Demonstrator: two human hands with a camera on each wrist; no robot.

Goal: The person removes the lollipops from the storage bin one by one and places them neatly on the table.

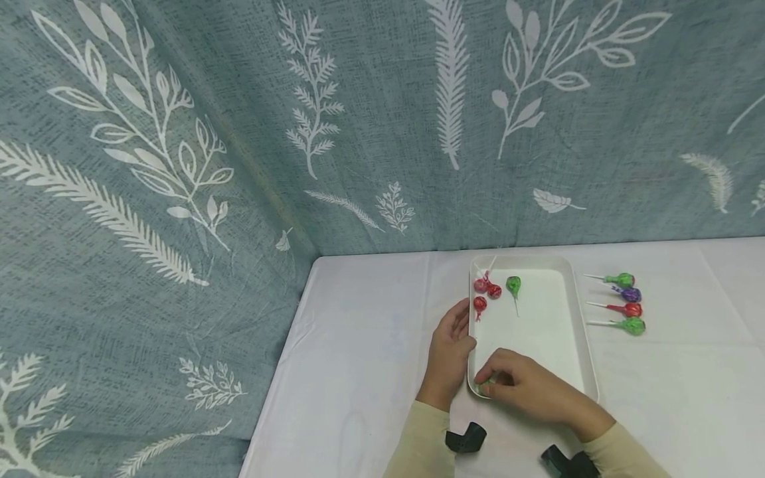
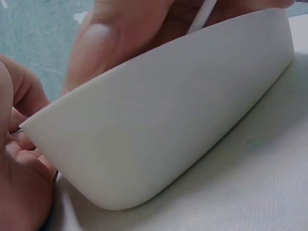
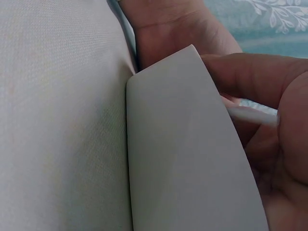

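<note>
A white rectangular tray (image 1: pixel 552 332) lies on the table. My right hand (image 1: pixel 528 388) is over its near left corner and pinches a green-wrapped lollipop (image 1: pixel 485 386), mostly hidden by the fingers. The lollipop's white stick (image 2: pixel 202 17) shows above the tray wall in the left wrist view, and beside the fingers in the right wrist view. My left hand (image 1: pixel 449 355) rests against the tray's left side, fingers along the outer wall and thumb at the rim. Inside the tray, several red lollipops (image 1: pixel 493 291) sit at the far left, with a green lollipop (image 1: pixel 513 285) beside them.
Right of the tray lies a column of lollipops: a green one (image 1: pixel 621 279), a purple one (image 1: pixel 630 294), a red one (image 1: pixel 631 309) and another green one (image 1: pixel 633 325). A white cloth (image 1: pixel 358 345) covers the table. Behind it hangs a blue-green leaf-patterned curtain (image 1: pixel 370 133).
</note>
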